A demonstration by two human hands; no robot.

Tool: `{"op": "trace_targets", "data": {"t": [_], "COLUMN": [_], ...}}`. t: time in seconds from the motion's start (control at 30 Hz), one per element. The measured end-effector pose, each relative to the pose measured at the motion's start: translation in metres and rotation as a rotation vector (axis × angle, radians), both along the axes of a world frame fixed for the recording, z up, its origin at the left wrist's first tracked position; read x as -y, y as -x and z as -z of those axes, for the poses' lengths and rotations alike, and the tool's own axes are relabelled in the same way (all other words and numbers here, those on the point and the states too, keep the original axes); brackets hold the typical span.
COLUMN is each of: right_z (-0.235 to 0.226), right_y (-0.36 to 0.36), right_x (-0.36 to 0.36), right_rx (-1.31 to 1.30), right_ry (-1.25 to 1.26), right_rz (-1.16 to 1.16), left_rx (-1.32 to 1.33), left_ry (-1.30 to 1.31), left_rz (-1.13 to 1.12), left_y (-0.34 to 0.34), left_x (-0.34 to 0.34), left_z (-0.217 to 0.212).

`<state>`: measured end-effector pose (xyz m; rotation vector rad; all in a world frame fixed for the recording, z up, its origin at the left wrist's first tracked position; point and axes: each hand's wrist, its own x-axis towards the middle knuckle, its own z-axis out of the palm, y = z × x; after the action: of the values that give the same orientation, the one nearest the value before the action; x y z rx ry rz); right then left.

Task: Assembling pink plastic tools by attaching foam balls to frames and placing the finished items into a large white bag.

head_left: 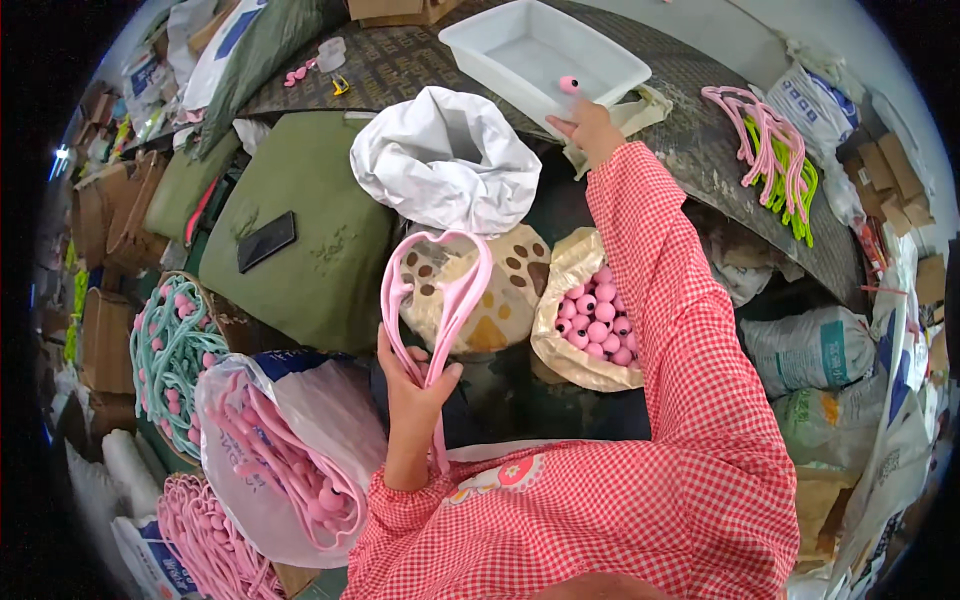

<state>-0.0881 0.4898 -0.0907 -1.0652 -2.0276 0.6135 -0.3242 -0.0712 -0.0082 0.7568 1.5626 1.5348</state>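
Note:
A pink looped cord [462, 295], smooth and rubbery-looking, is gripped in my left hand [415, 385], its loop standing up and an end hanging down by the wrist. My right arm reaches far forward to the near edge of a white plastic tub [500, 62]. My right hand [590, 130] has its thumb stretched out to the left, apart from the fingers, which are somewhat blurred. A pink ball with a dark hole [569, 84] shows just beyond those fingertips, against the tub. Beside my right forearm sits a bag of similar pink balls [598, 325].
An open white sack [440, 160] stands ahead, behind a paw-print cushion [480, 300]. Left are a green cushioned surface with a black phone [267, 242], a basket of teal cords [175, 365] and a plastic bag of pink cords [290, 450]. Pink and green cords [770, 160] lie far right.

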Motion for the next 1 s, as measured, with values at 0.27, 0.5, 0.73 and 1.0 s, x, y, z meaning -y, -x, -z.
{"op": "trace_targets", "data": {"t": [0.27,0.5,0.73,1.0], "right_z": [-0.106,-0.136,-0.083,-0.078], "right_y": [0.088,0.093,0.118,0.123], "right_x": [0.100,0.060,-0.034,-0.034], "right_rx": [0.218,0.671,0.902,1.037], "right_ry": [0.768,-0.256,-0.030,-0.098], "right_rz": [0.265,0.418,0.010,0.144], "left_rx": [-0.006,0.488,0.410,0.643], "left_ry": [0.046,-0.173,0.050,0.040], "left_rz": [-0.055,-0.067,-0.317,-0.372], "left_y": [0.009,0.019,0.036,0.049], "left_x": [-0.002,-0.018,-0.036,-0.029], "left_z": [0.013,0.041,0.058,0.044]}}
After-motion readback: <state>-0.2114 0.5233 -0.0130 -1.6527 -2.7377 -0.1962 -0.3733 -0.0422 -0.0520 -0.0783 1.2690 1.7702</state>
